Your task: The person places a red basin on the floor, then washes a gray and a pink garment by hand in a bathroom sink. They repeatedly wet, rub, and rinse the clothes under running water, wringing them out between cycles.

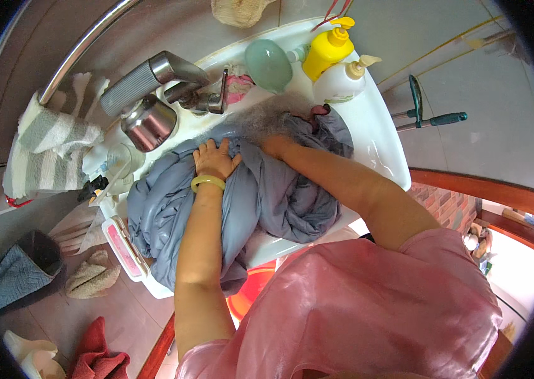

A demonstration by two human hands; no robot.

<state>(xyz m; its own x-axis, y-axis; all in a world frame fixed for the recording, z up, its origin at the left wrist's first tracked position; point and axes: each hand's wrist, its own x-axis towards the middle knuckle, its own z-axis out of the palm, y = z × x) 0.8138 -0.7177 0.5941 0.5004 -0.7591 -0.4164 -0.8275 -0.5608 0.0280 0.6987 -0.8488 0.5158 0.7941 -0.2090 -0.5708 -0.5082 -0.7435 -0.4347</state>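
A large grey padded fabric item, wet and bunched up, fills the white sink and hangs over its front edge. My left hand, with a pale green bangle on its wrist, rests on the fabric with spread fingers, palm down. Just right of it, my right hand reaches into the fabric beside a patch of foam; its fingers are hidden. Behind my left hand stands a dark metal faucet.
A yellow pump bottle, a white pump bottle and a green translucent object line the back ledge. Left are a metallic cup, a striped towel and a pink-and-white case. An orange-red basin sits below.
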